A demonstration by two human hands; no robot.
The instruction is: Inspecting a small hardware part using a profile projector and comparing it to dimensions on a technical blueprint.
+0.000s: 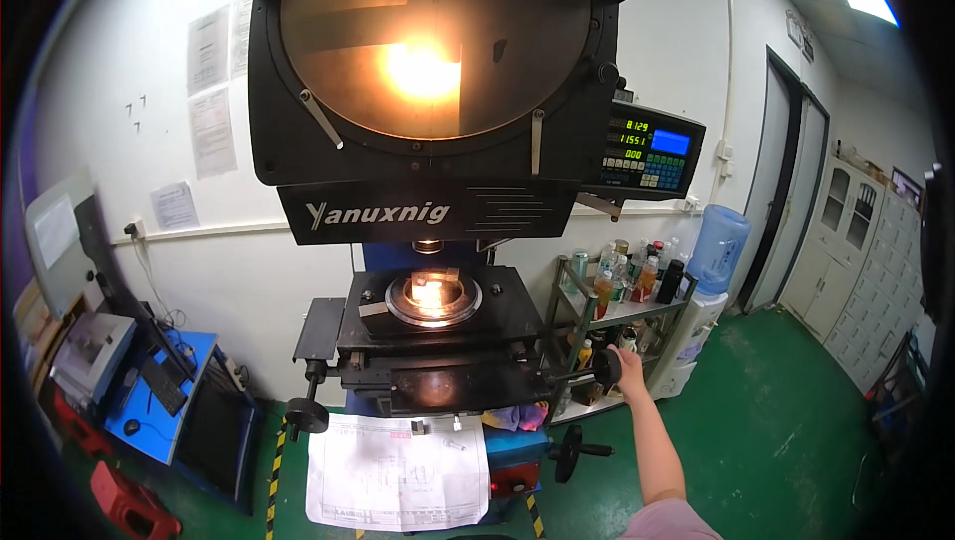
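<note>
My right hand (630, 375) reaches in from the lower right, its fingers closed round the black handwheel (605, 368) at the right end of the stage. The black stage (507, 306) belongs to a large profile projector (527, 217). On the stage, a round glass insert with a metal ring (468, 313) is lit brightly, and a small block-like part (435, 275) lies on it. Above, the round screen (527, 33) shows dark shadow edges around a bright glow. The digital readout (652, 154) beside it is lit. My left hand is out of the picture.
A drawing sheet (398, 480) hangs below the stage. Left stands another handwheel (307, 415); a crank wheel (568, 453) sits lower right. A bottle shelf (637, 313) and water dispenser (718, 252) stand behind. At left are a blue desk (189, 401) and red stool (129, 500).
</note>
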